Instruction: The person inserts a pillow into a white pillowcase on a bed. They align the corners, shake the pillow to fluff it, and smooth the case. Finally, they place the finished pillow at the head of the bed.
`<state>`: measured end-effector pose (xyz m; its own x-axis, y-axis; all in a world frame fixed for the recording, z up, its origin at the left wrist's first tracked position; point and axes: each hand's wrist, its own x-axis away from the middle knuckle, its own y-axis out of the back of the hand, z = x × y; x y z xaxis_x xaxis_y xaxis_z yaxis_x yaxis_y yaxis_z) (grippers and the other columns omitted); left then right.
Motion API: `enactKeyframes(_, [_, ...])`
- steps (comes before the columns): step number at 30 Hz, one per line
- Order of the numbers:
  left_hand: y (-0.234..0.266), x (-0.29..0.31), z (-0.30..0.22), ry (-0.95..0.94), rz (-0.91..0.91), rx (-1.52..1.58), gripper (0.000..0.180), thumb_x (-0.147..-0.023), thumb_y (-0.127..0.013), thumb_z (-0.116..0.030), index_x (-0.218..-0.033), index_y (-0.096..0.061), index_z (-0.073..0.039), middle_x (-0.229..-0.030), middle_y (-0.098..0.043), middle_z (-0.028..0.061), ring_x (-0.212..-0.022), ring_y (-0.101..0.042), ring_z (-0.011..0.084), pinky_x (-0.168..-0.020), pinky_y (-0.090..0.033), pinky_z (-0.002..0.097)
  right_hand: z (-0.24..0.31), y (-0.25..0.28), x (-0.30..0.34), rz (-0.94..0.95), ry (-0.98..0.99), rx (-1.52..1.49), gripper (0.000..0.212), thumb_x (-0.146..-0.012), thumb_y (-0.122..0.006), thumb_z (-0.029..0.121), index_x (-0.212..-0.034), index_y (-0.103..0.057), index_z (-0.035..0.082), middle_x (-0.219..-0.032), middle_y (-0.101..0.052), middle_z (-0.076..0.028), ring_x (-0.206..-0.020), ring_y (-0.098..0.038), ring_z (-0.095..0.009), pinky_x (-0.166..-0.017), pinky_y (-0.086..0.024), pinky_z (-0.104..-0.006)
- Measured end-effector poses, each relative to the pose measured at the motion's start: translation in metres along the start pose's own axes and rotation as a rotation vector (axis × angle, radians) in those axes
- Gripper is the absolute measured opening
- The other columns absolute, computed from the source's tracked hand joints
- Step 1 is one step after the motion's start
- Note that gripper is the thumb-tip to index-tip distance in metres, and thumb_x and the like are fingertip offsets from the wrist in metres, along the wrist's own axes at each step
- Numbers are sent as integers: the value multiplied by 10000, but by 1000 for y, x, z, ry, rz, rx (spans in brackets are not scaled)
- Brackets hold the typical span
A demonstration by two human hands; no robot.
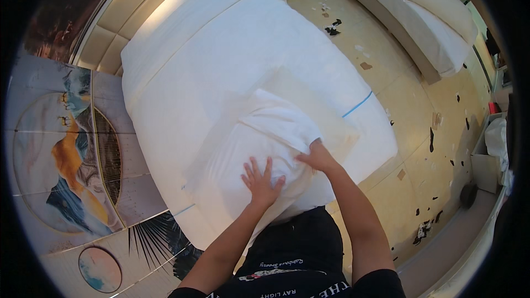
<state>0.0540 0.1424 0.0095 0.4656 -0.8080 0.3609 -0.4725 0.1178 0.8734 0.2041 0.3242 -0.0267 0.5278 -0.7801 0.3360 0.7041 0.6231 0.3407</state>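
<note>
While the left hand [263,183] is resting palm down with its fingers spread apart, the right hand [316,155] is clamping a fold at the edge of what is looking like a white pillow [279,132], its fingertips partly hiding in the cloth. The left hand is only pressing on top, toward the pillow's 6 o'clock side; the right is holding on at about 4 o'clock. Judging by its creases, the pillow is seeming light, soft and hardly fragile; its middle is likely giving under a push, and its smooth cover is perhaps slipping over the filling. Gathered folds along the edge are offering the surest hold, with a flat palm steadying the middle.

Beneath it, a cream cloth [292,84] is showing toward 1 o'clock, and everything is lying on the white bed [176,94]. Farther out, a headboard [113,27] is standing at 10 o'clock, a wall picture [63,154] is hanging at 9, and a second bed [436,30] is standing between 1 and 2, across the floor [411,105].
</note>
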Motion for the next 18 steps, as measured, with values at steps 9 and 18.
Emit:
enactKeyframes(9, [4,-25,-30,-123,47,186,625,-794,-713,-372,-1339,-525,-130,-1514,-155,326,-1404,-125,499,-1121,-177,545,-26,-8,-10,-232,-274,-540,458,-810,-701,146,-1233,-576,21,-1112,-660,-102,-982,-617,-197,-864,-474,-319])
enactKeyframes(18, [-19,33,-34,-300,50,149,497,-771,-753,-334,-1184,-608,-97,-1181,-537,236,-1065,-507,389,-916,-408,447,-102,-17,81,462,-433,-334,495,-774,-783,237,-1184,-609,22,-1088,-658,-86,-979,-594,-167,-882,-465,-328])
